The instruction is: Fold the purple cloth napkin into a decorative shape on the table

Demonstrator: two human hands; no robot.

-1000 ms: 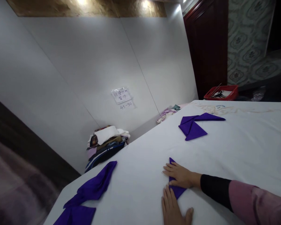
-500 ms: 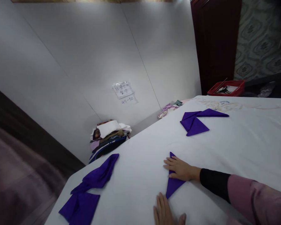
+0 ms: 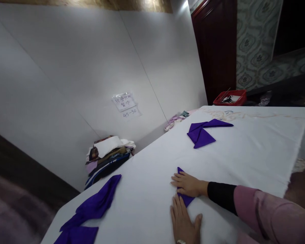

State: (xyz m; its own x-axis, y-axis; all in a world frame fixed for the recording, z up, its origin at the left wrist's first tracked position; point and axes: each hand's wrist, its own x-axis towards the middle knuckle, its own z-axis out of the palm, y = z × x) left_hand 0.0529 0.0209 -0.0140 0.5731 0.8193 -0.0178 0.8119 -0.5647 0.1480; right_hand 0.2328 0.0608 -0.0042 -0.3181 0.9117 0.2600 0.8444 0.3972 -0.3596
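Observation:
A purple cloth napkin (image 3: 188,200), folded into a narrow triangle, lies on the white-covered table (image 3: 147,196). My right hand (image 3: 187,184) rests flat across its middle, palm down with fingers spread, hiding much of it. Just below, my left hand (image 3: 183,218) lies palm down, thumb apart, its fingertips over the napkin's lower left edge. Part of a watch shows at the left wrist. Farther back is another folded purple napkin (image 3: 204,137) with a long pointed arm. Two-part purple cloth (image 3: 96,203) lies at the table's left side, partly cut off below.
A pile of folded clothes (image 3: 109,156) stands beyond the table's left edge, and more cloth (image 3: 174,121) lies farther along the wall. A red basket (image 3: 240,98) sits past the far end. A paper sign (image 3: 124,101) hangs on the white wall.
My left hand has moved up and in, now over the napkin's lower edge. My right hand stays flat on the napkin. The whole view has shifted, so things appear farther left.

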